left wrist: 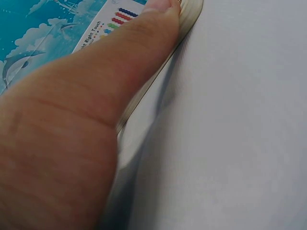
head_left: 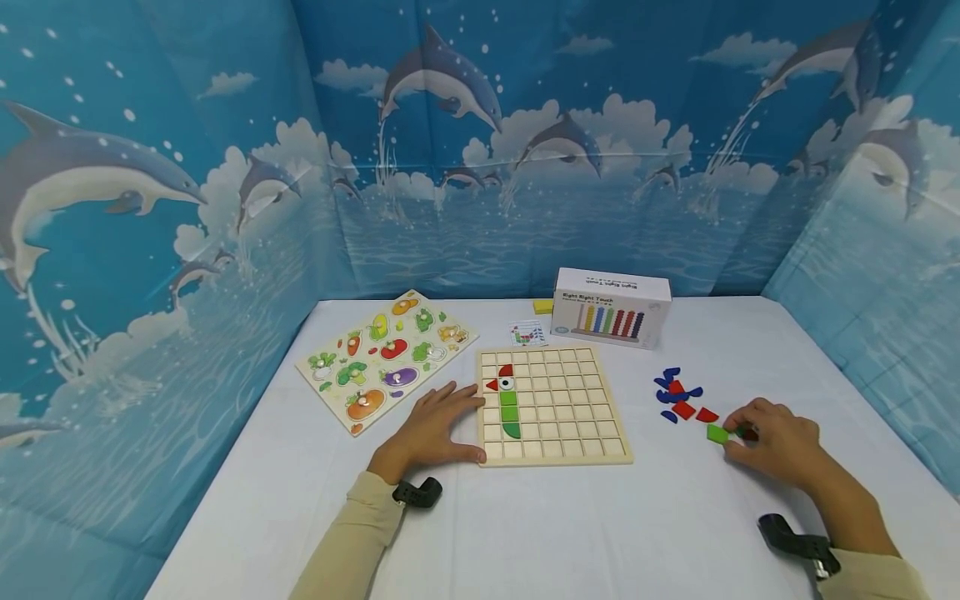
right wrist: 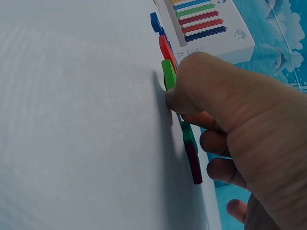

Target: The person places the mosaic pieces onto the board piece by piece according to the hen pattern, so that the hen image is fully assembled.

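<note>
A wooden grid board (head_left: pixel 566 458) lies on the table with several pieces set down its left side: a red quarter-round piece (head_left: pixel 506 370), a red triangle (head_left: pixel 492 385), an eye tile (head_left: pixel 506 384), green squares (head_left: pixel 509 406) and a green quarter-round piece (head_left: pixel 512 430). Against the board's left edge rests my left hand (head_left: pixel 435 425), fingers spread, thumb at the near corner. To the right, my right hand (head_left: pixel 776 442) pinches a light green square tile (head_left: pixel 717 433) between thumb and index finger, low over the table. Beneath its other fingers lie a darker green piece (right wrist: pixel 188 134) and a dark red piece (right wrist: pixel 194 163).
Beyond the right hand's tile lie loose red pieces (head_left: pixel 683 410) and blue pieces (head_left: pixel 672 397). A white box (head_left: pixel 611 308) stands behind the board, near a pattern card (head_left: pixel 528 333) and a yellow block (head_left: pixel 543 307). A vegetable puzzle board (head_left: pixel 386 358) lies at the left.
</note>
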A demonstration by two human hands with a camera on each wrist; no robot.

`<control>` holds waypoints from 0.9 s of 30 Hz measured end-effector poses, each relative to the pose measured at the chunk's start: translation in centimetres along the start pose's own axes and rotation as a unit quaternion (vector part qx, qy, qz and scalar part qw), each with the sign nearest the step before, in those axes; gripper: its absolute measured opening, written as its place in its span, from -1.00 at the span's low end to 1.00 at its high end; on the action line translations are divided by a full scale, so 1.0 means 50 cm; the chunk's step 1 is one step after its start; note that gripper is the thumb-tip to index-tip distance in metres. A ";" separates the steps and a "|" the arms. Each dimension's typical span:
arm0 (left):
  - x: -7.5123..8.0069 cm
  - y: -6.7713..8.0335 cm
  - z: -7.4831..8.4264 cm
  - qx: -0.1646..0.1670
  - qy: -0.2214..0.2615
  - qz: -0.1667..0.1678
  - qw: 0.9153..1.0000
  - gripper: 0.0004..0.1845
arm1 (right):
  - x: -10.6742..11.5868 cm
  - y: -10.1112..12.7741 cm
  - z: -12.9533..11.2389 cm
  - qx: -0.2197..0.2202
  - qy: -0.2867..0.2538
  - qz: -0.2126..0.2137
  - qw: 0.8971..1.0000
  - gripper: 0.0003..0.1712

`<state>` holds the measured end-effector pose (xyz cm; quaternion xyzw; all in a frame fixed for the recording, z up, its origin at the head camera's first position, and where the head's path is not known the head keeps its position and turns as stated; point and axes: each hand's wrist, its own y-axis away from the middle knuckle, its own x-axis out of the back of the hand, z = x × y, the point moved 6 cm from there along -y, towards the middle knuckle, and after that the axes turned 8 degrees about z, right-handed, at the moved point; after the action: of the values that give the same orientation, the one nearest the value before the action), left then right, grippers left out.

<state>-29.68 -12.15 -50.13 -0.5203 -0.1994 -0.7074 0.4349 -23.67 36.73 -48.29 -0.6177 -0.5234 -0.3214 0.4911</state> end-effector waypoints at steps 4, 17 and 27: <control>-0.002 0.000 -0.001 0.001 -0.001 -0.001 1.000 0.02 | -0.001 0.003 -0.001 0.003 0.001 0.006 1.000 -0.63; -0.005 -0.001 -0.002 -0.004 -0.004 0.000 1.000 0.02 | 0.000 0.003 -0.002 0.007 -0.001 0.005 1.000 -0.64; -0.003 0.000 -0.001 -0.005 -0.005 0.002 1.000 0.04 | -0.005 -0.008 -0.037 0.036 -0.071 -0.005 0.997 -0.58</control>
<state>-29.68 -12.14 -50.29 -0.5266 -0.1974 -0.7045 0.4330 -23.92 34.90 -47.85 -0.6178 -0.5716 -0.2603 0.4732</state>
